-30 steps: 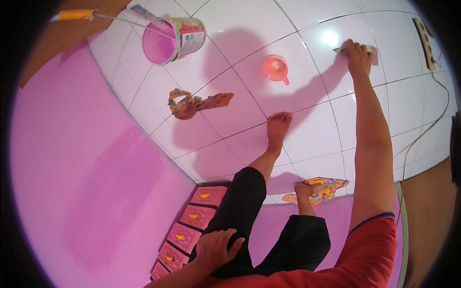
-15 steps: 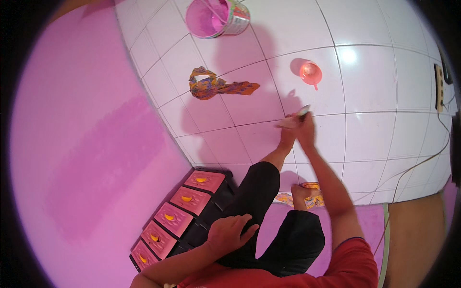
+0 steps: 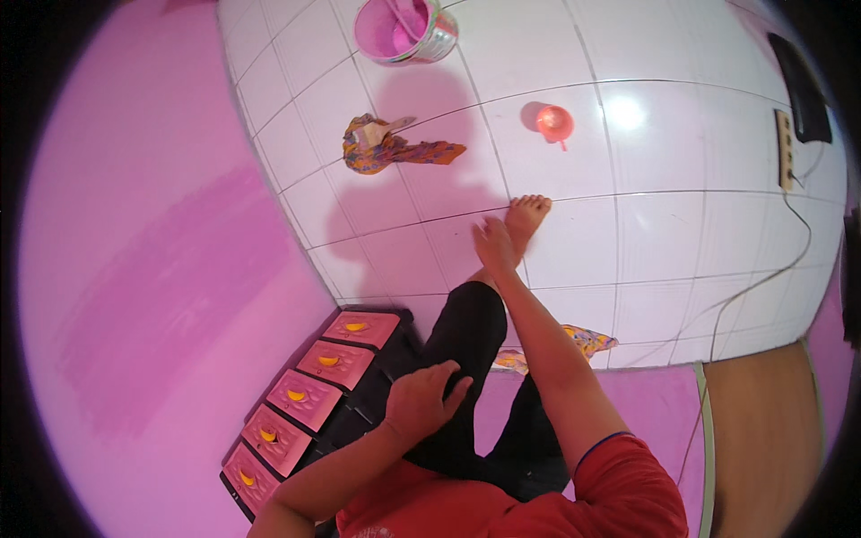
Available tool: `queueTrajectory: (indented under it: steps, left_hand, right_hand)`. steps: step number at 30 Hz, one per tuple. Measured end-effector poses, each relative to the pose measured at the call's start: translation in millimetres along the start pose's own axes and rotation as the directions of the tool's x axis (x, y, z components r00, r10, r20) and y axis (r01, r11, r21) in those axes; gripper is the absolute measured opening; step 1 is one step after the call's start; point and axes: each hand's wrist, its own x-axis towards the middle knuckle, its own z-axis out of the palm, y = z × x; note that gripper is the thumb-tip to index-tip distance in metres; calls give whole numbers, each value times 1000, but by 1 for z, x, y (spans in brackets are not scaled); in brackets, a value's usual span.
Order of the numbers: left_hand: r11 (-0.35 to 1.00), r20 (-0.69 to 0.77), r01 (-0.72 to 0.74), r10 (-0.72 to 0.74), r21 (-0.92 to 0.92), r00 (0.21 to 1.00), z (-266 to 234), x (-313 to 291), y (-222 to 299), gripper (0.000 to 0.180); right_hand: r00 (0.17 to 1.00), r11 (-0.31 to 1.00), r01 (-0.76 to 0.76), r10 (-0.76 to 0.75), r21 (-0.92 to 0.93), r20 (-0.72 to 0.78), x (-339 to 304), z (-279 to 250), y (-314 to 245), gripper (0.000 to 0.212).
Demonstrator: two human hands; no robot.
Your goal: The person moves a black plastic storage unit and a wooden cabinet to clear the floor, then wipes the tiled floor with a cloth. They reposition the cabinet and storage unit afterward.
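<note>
My left hand (image 3: 421, 403) rests on the black trouser leg (image 3: 459, 332), thumb apart from the fingers, holding nothing. Above my bare foot (image 3: 526, 220), my right hand (image 3: 495, 244) hovers with its fingers stretched out and a little blurred; nothing shows in it. A flat paintbrush (image 3: 372, 134) with a pale head and wooden handle lies on a crumpled orange patterned cloth (image 3: 430, 152), up and left of that hand. Farther away stands a bucket (image 3: 430, 40) of pink paint with a stick-like handle in it. A small orange-pink cup (image 3: 554, 124) sits on the tiles to the right.
A pink wall (image 3: 161, 179) with a darker painted patch rises on the left. Beside my left knee stands a drawer unit (image 3: 300, 394) with pink fronts. A power strip (image 3: 785, 148) and its cord (image 3: 762, 287) lie at right. A yellow patterned cloth (image 3: 587, 341) is near my leg.
The paintbrush has left my right hand and now lies on the orange cloth. My right hand has moved left. My left hand stays on the leg; the view has shifted slightly.
</note>
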Motion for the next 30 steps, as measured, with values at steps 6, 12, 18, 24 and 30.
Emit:
queueTrajectory:
  steps: [6,12,18,24,30]
  left_hand:
    - [997,-108,-81,83,16,991,15,-23,7,27]
    - [991,-81,-88,96,100,992,41,-48,33,31]
    - [928,-57,-227,254,294,965,67,-71,66,39]
    - [936,-140,-265,301,232,943,100,-59,91,39]
    - [947,8,-176,185,-270,983,88,-69,143,41]
  right_hand:
    - [921,913,-334,262,-235,-289,-199,-200,143,29]
    - [583,665,-745,611,-53,-535,-444,-358,167,28]
    - [295,650,-670,676,358,-675,-594,-421,68,55]
    - [183,764,100,616,638,-766,-630,-544,15,95]
    - [123,659,461,616,594,-778,-665,-638,41,49]
